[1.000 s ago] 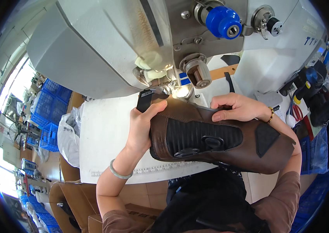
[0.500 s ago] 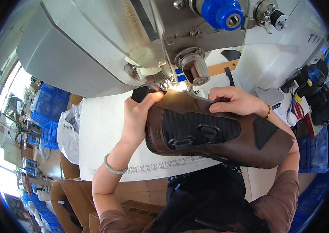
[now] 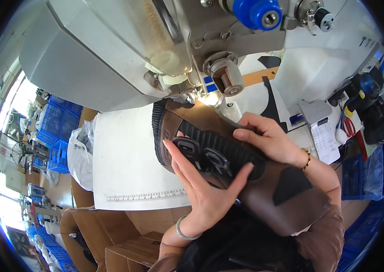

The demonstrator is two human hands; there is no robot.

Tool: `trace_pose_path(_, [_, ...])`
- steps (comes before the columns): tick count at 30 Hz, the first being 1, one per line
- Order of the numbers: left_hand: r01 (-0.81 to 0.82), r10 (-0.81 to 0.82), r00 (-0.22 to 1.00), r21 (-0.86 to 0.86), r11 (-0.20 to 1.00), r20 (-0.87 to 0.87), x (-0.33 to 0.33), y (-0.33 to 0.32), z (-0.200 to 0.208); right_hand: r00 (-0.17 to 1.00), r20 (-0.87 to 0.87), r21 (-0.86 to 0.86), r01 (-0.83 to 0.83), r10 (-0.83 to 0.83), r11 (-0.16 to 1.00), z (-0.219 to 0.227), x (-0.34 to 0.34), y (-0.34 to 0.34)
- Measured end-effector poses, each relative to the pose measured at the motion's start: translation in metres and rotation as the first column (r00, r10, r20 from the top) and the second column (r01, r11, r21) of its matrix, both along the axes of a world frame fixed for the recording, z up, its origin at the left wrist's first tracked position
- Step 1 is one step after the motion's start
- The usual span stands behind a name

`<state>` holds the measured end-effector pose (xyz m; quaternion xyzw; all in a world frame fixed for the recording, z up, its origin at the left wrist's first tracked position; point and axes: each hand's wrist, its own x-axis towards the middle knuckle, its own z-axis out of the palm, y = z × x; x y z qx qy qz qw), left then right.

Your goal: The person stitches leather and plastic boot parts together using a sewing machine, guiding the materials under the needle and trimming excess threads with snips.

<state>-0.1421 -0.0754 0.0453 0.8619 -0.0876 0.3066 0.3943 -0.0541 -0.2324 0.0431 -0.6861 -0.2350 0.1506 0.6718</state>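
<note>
A brown leather boot upper [image 3: 264, 192] with black ribbed panels and raised black loops lies slanted across the front of a sewing machine [image 3: 105, 63]. Its far edge is beside the lit needle area [image 3: 198, 96], but whether it sits under the presser foot cannot be made out. My left hand [image 3: 205, 192] rests against the upper's near side, fingers stretched out and thumb spread wide around the loops. On the far side, my right hand [image 3: 271, 138] pinches the upper's edge between thumb and fingers. The upper's lower end hangs toward my body.
A white tabletop [image 3: 124, 158] with a printed scale spreads to the left, beside a white plastic bag [image 3: 80, 154]. Cardboard boxes [image 3: 133, 249] stand below. Rightward are a black cut strip [image 3: 271, 106], a notepad [image 3: 324, 141], red-handled scissors [image 3: 349, 128] and a blue crate [image 3: 353, 181].
My left hand has left the edge near the needle and spread over the upper's near side. The upper has turned clockwise, its lower end swinging toward me. My right hand has shifted slightly nearer.
</note>
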Motion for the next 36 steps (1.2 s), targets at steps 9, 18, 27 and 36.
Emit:
trace_pose_path(9, [0.014,0.019,0.995,-0.328,0.945,0.096,0.016,0.034,0.003,0.992,0.005,0.019,0.122,-0.122,0.992,0.005,-0.029,0.032])
trace_pose_path(18, [0.134,-0.111,0.977,-0.121,0.984,0.182,0.027,0.07,0.036,0.971,0.155,0.1,0.169,-0.183,0.98,-0.017,-0.036,0.062])
trace_pose_path(27, [0.111,-0.058,0.91,-0.106,0.988,0.411,0.047,0.076,-0.012,0.824,0.478,0.116,0.284,-0.304,0.952,-0.035,-0.024,0.067])
trace_pose_path(36, [0.147,-0.081,0.901,-0.123,0.981,0.427,0.062,0.092,-0.012,0.722,0.624,0.073,0.328,-0.3,0.942,-0.031,-0.015,0.077])
